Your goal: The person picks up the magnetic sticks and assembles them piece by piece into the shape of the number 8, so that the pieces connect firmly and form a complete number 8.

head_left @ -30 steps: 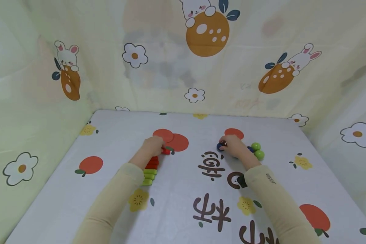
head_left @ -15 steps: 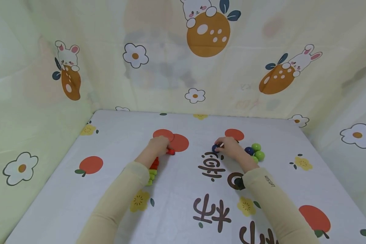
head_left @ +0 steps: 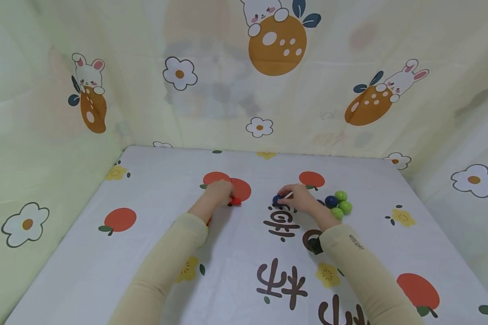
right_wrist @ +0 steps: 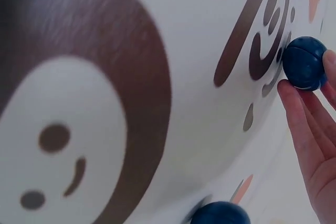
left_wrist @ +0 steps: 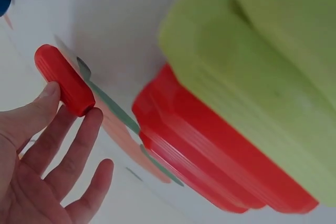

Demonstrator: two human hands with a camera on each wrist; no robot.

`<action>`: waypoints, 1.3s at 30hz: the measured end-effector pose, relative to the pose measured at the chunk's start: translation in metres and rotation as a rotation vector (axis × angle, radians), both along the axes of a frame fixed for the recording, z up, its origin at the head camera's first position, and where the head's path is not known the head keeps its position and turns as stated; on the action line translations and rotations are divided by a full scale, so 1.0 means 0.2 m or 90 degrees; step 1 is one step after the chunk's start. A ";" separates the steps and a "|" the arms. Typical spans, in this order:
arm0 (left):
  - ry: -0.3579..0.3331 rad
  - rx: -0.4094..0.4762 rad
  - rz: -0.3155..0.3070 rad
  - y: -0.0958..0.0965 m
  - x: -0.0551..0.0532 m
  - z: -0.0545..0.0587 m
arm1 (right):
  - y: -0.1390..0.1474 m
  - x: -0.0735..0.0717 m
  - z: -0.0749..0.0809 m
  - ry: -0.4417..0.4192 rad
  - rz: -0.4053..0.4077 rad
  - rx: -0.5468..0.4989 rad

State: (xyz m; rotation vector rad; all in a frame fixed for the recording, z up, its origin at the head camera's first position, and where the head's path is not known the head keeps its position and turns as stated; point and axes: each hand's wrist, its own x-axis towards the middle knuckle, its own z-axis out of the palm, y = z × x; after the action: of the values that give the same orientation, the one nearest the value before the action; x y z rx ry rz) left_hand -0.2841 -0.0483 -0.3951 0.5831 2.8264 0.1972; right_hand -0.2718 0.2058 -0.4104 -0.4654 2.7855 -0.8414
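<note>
My left hand [head_left: 219,193] pinches a short red ridged plastic stick [left_wrist: 65,80] between thumb and fingertips, low over the tablecloth by a printed red fruit. Close to the left wrist camera lie more red sticks [left_wrist: 194,145] and green sticks [left_wrist: 247,82], side by side. In the head view my left forearm hides most of that row. My right hand [head_left: 302,199] holds a dark blue ball [right_wrist: 304,62] at its fingertips, left of the other balls. A seam line runs across this ball. Whether either held thing touches the cloth, I cannot tell.
To the right of my right hand sit several balls: a blue ball [head_left: 331,201] among green balls [head_left: 345,207], plus another blue one partly hidden by the hand. A printed white cloth [head_left: 236,271] covers the table, and a patterned curtain [head_left: 211,104] encloses it behind and at the sides.
My left hand has moved right with the red stick, its forearm now covering more of the row. My right hand has carried the blue ball left, so the two hands are closer together.
</note>
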 end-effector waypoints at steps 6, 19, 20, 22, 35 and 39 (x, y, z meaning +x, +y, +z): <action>0.004 0.009 -0.005 0.04 -0.01 -0.02 | -0.03 -0.01 -0.01 -0.010 -0.002 -0.002; 0.006 0.038 0.003 0.15 -0.02 -0.06 | -0.07 0.00 -0.02 -0.025 -0.020 -0.034; 0.008 0.042 0.002 0.15 -0.02 -0.06 | -0.07 -0.01 -0.02 -0.027 -0.023 -0.037; 0.005 0.050 -0.001 0.16 -0.01 -0.06 | -0.08 -0.01 -0.03 -0.028 -0.025 -0.043; 0.014 0.077 0.002 0.21 -0.02 -0.10 | -0.13 -0.03 -0.05 -0.041 -0.020 -0.064; 0.007 0.080 0.005 0.22 -0.02 -0.10 | -0.14 -0.02 -0.03 -0.044 -0.020 -0.066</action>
State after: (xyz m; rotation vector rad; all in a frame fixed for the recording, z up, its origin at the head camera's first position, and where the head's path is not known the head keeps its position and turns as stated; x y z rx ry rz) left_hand -0.2890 -0.0045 -0.4149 0.5999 2.8429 0.3756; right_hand -0.2751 0.1783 -0.4163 -0.4019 2.7032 -0.9942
